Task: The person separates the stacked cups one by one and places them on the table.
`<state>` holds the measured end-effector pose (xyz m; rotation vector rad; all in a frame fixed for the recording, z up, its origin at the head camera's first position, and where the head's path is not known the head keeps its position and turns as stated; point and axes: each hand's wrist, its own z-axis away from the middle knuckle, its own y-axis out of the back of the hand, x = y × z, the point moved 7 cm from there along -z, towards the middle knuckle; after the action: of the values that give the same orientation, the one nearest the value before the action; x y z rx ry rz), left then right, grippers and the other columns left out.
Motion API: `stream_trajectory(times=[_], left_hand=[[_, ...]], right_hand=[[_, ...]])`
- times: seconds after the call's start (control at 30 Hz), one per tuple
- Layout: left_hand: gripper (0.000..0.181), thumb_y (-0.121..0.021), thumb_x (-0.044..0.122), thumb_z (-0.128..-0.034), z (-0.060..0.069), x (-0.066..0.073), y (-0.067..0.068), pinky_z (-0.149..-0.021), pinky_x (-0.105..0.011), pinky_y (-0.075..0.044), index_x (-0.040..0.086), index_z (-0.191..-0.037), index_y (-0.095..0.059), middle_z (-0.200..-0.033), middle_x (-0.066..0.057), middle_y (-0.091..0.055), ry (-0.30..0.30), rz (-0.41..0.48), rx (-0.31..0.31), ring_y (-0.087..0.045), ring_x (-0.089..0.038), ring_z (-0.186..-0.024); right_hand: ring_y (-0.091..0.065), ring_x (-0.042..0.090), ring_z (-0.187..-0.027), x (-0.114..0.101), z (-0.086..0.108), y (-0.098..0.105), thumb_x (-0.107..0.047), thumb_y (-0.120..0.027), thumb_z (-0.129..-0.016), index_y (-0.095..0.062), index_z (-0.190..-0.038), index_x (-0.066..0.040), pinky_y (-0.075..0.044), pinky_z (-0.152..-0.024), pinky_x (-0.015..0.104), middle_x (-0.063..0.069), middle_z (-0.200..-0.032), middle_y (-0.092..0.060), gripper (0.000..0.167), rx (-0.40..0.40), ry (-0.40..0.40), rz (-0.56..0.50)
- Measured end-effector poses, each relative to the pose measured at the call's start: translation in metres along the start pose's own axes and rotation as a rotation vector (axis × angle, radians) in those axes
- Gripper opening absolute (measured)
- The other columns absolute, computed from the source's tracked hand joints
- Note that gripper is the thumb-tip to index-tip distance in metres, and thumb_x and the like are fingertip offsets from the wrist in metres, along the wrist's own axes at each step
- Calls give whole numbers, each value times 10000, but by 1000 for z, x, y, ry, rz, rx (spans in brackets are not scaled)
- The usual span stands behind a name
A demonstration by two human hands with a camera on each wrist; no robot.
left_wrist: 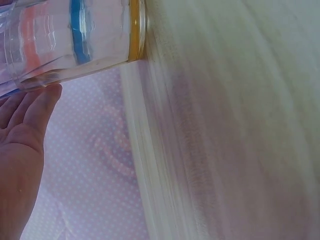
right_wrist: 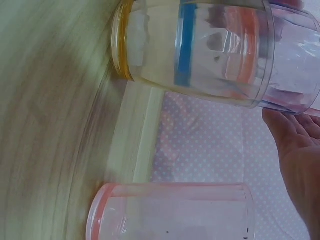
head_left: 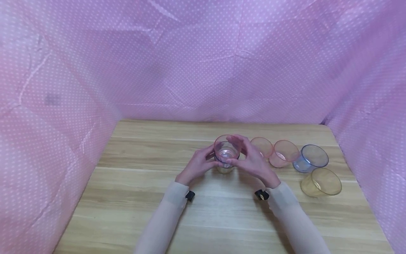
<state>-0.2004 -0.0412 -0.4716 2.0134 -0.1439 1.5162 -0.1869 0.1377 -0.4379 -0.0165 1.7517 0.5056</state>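
A nested stack of clear tinted cups stands upright on the wooden table in front of me. Its outer yellow cup (right_wrist: pixel 150 60) rests on the tabletop, a blue cup sits inside it, and a pink cup (head_left: pixel 227 137) is topmost, its rim above the others. My left hand (head_left: pixel 199 165) holds the stack's upper part from the left, with its thumb at the near side. From the right, my right hand (head_left: pixel 254 161) grips the same upper part, fingers around the far side and thumb in front. Parts of the fingers are hidden behind the cups.
To the right stand two pink cups, the nearer-to-hand pink cup (head_left: pixel 264 145) partly behind my right hand and another pink cup (head_left: pixel 280 161) beside it. Further right are a blue cup (head_left: pixel 302 164) and a yellow cup (head_left: pixel 309 186). Pink dotted cloth (head_left: pixel 203 70) surrounds the table (head_left: pixel 133 197).
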Motion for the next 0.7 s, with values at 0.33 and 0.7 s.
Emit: stream_trajectory(times=[0.33, 0.7], left_hand=[[733, -795, 110, -905, 0, 7, -2, -1110, -286, -477, 66, -1554, -456, -1444, -188, -597, -49, -33, -3, -569, -310, -1345], [745, -798, 111, -902, 1, 6, -1, -1106, -279, -479, 52, -1555, -446, -1441, -186, -600, -41, -59, -12, -570, -303, -1345]], right_hand=[[-468, 208, -1433, 0, 0, -1, -205, -872, -861, -400, -1528, -108, -397, -1198, 474, 23, -1541, -529, 823, 21, 16, -3], [-479, 221, -1422, 2, 0, -1, -179, -869, -858, -399, -1529, -106, -390, -1202, 477, 35, -1526, -544, 823, 31, 14, -17]])
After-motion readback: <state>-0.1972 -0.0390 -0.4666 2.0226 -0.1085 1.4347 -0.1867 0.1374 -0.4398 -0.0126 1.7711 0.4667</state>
